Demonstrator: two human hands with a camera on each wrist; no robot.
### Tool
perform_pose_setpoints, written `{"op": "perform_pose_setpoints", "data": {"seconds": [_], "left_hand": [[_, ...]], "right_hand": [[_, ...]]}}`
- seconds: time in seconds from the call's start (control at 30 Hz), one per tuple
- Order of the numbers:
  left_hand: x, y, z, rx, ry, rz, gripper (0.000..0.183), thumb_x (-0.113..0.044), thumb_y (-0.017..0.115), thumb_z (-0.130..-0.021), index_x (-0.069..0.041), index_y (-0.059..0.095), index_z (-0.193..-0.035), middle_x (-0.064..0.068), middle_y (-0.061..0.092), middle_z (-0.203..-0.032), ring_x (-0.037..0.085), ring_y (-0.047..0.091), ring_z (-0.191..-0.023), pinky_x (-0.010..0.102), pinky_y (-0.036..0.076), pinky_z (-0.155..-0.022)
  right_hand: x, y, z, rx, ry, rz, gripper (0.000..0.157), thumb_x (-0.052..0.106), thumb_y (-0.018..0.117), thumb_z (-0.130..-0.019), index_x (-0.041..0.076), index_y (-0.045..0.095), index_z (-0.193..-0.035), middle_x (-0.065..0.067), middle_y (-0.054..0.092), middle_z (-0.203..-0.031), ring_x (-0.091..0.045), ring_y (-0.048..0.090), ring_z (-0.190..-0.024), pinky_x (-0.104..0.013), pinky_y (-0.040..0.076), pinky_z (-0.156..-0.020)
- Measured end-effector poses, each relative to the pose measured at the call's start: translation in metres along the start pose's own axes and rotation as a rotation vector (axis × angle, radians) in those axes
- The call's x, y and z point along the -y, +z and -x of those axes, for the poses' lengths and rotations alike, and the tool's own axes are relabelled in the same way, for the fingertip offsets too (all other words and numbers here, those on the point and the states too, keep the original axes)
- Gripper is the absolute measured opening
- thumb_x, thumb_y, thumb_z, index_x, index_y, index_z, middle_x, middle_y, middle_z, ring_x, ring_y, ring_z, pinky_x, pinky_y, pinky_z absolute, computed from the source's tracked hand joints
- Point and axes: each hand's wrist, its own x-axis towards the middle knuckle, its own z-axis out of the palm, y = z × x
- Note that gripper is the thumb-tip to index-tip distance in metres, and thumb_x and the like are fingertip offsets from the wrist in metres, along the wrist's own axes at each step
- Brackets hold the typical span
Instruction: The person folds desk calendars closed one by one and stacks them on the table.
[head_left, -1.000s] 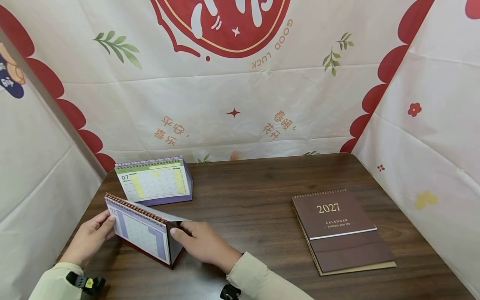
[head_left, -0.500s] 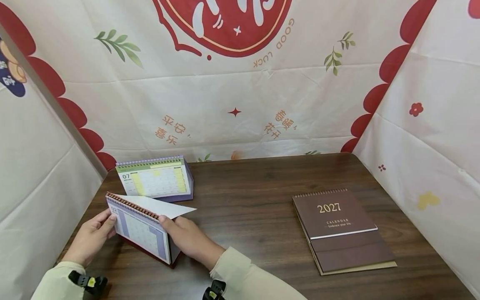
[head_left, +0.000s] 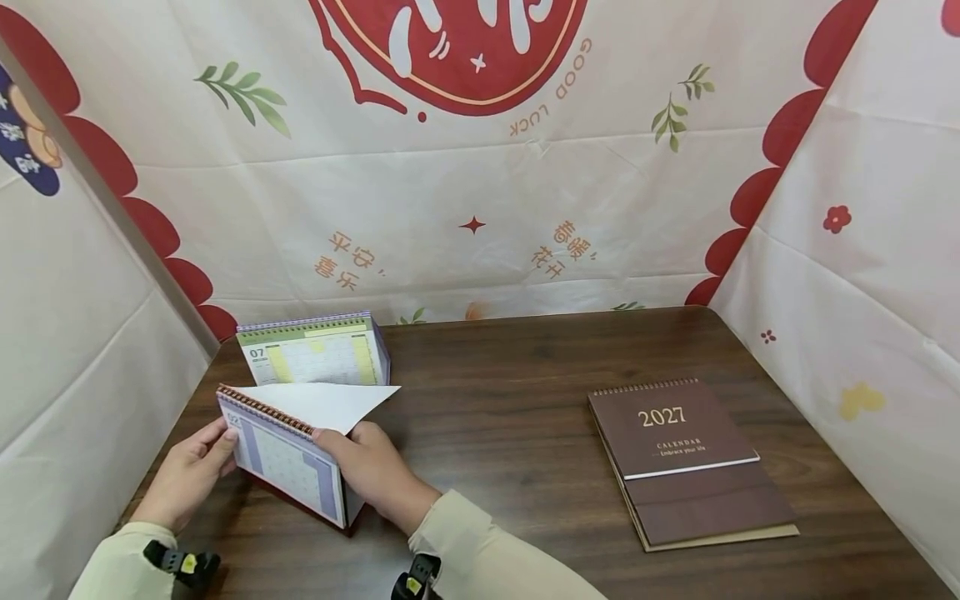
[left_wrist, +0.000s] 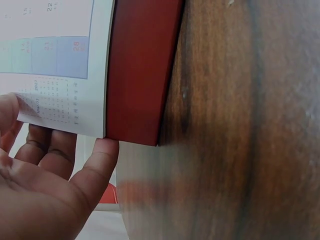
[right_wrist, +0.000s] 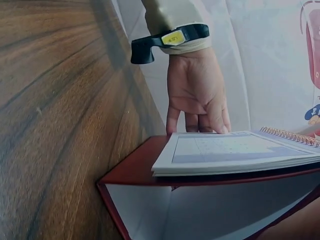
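A desk calendar [head_left: 281, 467] with a copper spiral stands tilted up on its dark red base [left_wrist: 142, 75] at the left of the table, a blue-bordered month page in front. My left hand [head_left: 187, 475] holds its left edge, thumb on the front page; in the left wrist view the left hand [left_wrist: 55, 185] has its fingertips at that edge. My right hand [head_left: 378, 475] grips the right end, thumb over the top near the spiral, fingers partly hidden behind. Behind the spiral a white sheet [head_left: 333, 404] sticks out backward. The right wrist view shows the calendar's open hollow end.
A second desk calendar [head_left: 318, 354], green-topped and showing 07, stands close behind. On the right a brown 2027 calendar [head_left: 693, 458] lies on the wooden table [head_left: 510, 400]. Printed white cloth [head_left: 420, 192] hangs at the back and sides.
My right hand has shifted from the calendar's right side up to its top edge, thumb now near the spiral. The white sheet has risen behind the spiral. My left hand keeps its hold.
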Motion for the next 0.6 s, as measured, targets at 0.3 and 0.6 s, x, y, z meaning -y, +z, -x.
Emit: {"op": "perform_pose_setpoints", "data": {"seconds": [0.3, 0.6], "left_hand": [[0.0010, -0.0016, 0.0013, 0.009, 0.010, -0.013, 0.060, -0.038, 0.037, -0.098, 0.001, 0.027, -0.142, 0.030, 0.038, -0.135, -0.011, 0.046, -0.096, 0.026, 0.050, -0.077], [-0.0012, -0.0004, 0.0005, 0.011, -0.016, -0.042, 0.061, -0.040, 0.033, -0.099, 0.001, 0.025, -0.143, 0.029, 0.037, -0.136, 0.033, 0.046, -0.114, 0.028, 0.049, -0.079]], "right_hand": [[0.0005, 0.0041, -0.0001, 0.004, -0.023, -0.134, 0.026, 0.023, 0.055, -0.090, 0.015, 0.064, -0.112, 0.001, 0.068, -0.100, -0.011, 0.064, -0.088, -0.027, 0.050, -0.073], [0.0038, -0.0016, 0.0030, 0.031, -0.239, 0.170, 0.027, 0.023, 0.049, -0.094, 0.015, 0.064, -0.115, 0.003, 0.066, -0.104, -0.003, 0.062, -0.086, -0.019, 0.050, -0.067]]}}
